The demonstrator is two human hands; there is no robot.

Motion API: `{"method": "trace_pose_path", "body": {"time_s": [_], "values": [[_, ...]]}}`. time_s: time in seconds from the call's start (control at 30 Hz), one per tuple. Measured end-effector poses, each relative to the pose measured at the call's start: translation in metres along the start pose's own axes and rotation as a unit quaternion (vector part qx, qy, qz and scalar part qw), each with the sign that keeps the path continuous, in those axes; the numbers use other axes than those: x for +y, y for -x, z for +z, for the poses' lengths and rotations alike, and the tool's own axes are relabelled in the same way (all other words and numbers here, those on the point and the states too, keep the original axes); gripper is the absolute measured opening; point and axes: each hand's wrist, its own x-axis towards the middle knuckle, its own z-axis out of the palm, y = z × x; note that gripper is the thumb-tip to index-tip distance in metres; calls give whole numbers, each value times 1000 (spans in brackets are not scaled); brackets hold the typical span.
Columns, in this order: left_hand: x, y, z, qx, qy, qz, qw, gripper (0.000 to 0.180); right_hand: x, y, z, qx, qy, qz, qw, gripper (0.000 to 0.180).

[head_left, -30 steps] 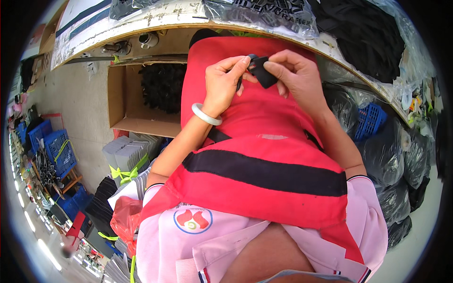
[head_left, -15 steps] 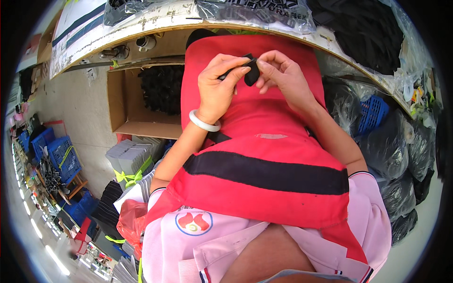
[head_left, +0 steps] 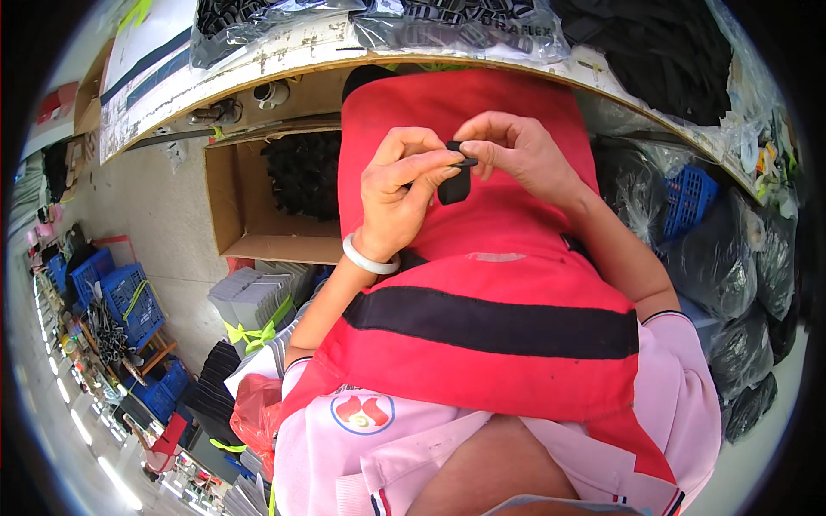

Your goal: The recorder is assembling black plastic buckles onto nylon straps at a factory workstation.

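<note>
Left hand (head_left: 400, 181): pinched on black fabric strap (head_left: 454, 191) | right hand (head_left: 522, 161): fingertips closed at its upper end | (red cloth apron (head_left: 516, 228) beneath)

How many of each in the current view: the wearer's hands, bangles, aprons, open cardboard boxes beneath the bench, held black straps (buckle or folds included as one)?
Left hand and right hand: 2
White bangle: 1
Red apron: 1
Open cardboard box: 1
Black strap: 1
Total: 6
</note>
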Motion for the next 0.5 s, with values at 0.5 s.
{"method": "trace_pose_path", "body": {"time_s": [0.5], "values": [[42,38,-136,167,-156,-366,902,21,0,-14,8,-74,303,-125,942,29]]}}
